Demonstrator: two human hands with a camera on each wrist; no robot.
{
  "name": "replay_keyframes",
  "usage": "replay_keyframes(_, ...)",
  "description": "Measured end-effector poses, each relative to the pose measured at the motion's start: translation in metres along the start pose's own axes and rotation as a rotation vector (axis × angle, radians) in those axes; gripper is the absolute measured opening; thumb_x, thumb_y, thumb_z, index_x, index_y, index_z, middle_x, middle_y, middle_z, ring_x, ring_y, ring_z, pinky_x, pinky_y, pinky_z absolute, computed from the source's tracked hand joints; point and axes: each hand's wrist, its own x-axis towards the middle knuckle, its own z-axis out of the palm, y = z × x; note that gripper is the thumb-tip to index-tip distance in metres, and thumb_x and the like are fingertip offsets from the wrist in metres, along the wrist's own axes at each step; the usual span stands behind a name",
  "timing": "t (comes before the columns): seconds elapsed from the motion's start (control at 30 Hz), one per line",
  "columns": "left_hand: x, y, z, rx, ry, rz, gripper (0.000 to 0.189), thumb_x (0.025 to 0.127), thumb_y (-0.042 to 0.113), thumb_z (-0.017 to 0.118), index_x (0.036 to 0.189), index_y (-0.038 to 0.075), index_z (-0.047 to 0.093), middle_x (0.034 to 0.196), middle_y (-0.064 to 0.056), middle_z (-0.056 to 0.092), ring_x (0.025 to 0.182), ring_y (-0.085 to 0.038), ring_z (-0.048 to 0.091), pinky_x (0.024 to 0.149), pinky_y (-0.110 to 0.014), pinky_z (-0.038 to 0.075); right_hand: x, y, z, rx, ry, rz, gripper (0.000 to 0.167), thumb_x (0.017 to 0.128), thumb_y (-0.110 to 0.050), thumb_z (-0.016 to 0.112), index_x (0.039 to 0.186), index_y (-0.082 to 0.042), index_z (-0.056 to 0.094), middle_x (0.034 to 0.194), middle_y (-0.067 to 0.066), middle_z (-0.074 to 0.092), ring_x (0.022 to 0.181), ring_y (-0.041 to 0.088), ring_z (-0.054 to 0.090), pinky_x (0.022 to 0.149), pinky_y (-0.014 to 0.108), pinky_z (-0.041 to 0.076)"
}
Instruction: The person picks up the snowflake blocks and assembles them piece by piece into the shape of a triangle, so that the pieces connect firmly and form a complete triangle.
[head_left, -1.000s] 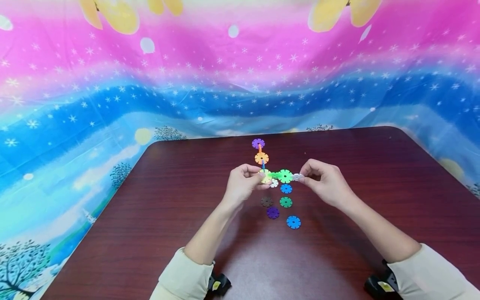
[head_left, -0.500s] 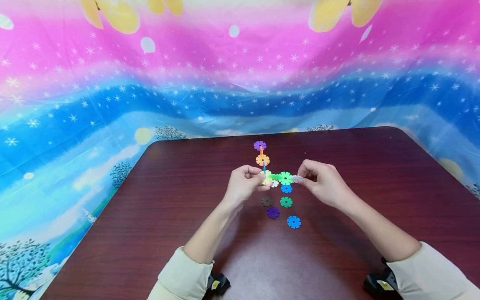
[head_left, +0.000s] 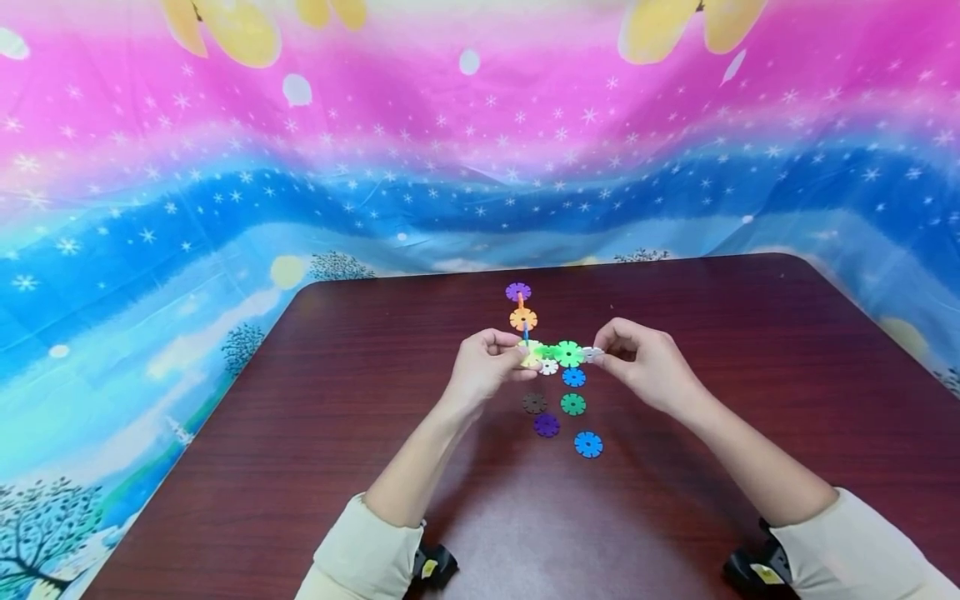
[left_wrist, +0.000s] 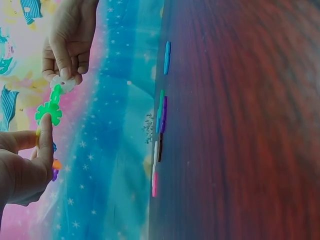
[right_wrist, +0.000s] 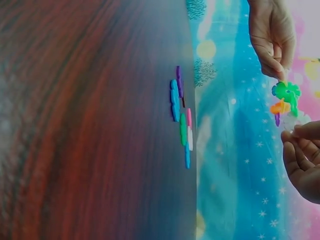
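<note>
A chain of joined snowflake discs is held up above the table between both hands. My left hand [head_left: 483,371] pinches the yellow disc [head_left: 529,354] at the chain's corner. From there a blue disc [head_left: 526,333], an orange disc [head_left: 523,319] and a purple disc [head_left: 517,292] run away from me. Toward the right, a bright green disc [head_left: 568,354] faces up, linked to the yellow one by another green piece. At the right end is a whitish translucent disc [left_wrist: 62,84], pinched between thumb and fingers of my right hand [head_left: 648,362], its edge at the green disc's side.
Loose discs lie flat on the dark wooden table [head_left: 360,358] below the chain: a white one [head_left: 549,367], blue ones [head_left: 588,444], a green one [head_left: 573,404], a brown one [head_left: 534,403] and a purple one [head_left: 547,425]. A pink one [left_wrist: 155,184] shows in the wrist views. A patterned cloth [head_left: 480,192] hangs behind.
My right hand has edged slightly left with the whitish disc, closer to the green one. The chain's far end sits a touch lower. Both hands keep their pinch.
</note>
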Motion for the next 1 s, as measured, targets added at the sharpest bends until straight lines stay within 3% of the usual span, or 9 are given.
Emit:
replay_keyframes(0.23, 0.000, 0.003, -0.005, 0.000, 0.015, -0.001, 0.018, 0.085, -0.009, 0.058, 0.102, -0.012, 0.052, 0.081, -0.014, 0.057, 0.072, -0.026, 0.068, 0.067, -0.034, 0.055, 0.001, 0.000, 0.001, -0.005, -0.007, 0.034, 0.018, 0.082, -0.003, 0.069, 0.095, -0.008, 0.058, 0.082, 0.002, 0.060, 0.075, 0.017, 0.058, 0.062, 0.027, 0.047)
replay_keyframes(0.37, 0.001, 0.005, -0.010, -0.006, 0.028, 0.005, 0.018, 0.086, -0.008, 0.057, 0.102, -0.012, 0.052, 0.081, -0.014, 0.057, 0.073, -0.028, 0.068, 0.068, -0.034, 0.054, 0.000, 0.002, 0.002, -0.039, -0.057, 0.034, 0.020, 0.080, -0.002, 0.070, 0.097, -0.005, 0.059, 0.082, 0.002, 0.059, 0.076, 0.017, 0.058, 0.063, 0.028, 0.047)
replay_keyframes(0.73, 0.002, 0.009, -0.015, -0.030, 0.070, 0.026, 0.014, 0.085, -0.010, 0.057, 0.098, -0.011, 0.053, 0.077, -0.012, 0.057, 0.066, -0.025, 0.067, 0.065, -0.033, 0.055, -0.003, 0.013, 0.011, -0.099, -0.470, 0.056, 0.022, 0.077, -0.004, 0.073, 0.096, -0.002, 0.061, 0.078, -0.003, 0.058, 0.072, 0.013, 0.056, 0.062, 0.026, 0.049)
replay_keyframes(1.0, 0.001, 0.010, -0.018, -0.021, 0.076, 0.015, 0.016, 0.085, -0.009, 0.058, 0.100, -0.012, 0.053, 0.076, -0.011, 0.057, 0.070, -0.026, 0.068, 0.068, -0.035, 0.055, -0.008, 0.012, 0.019, -0.226, -0.638, 0.039, 0.027, 0.074, -0.009, 0.077, 0.097, -0.005, 0.065, 0.081, -0.002, 0.057, 0.075, 0.013, 0.051, 0.060, 0.024, 0.046)
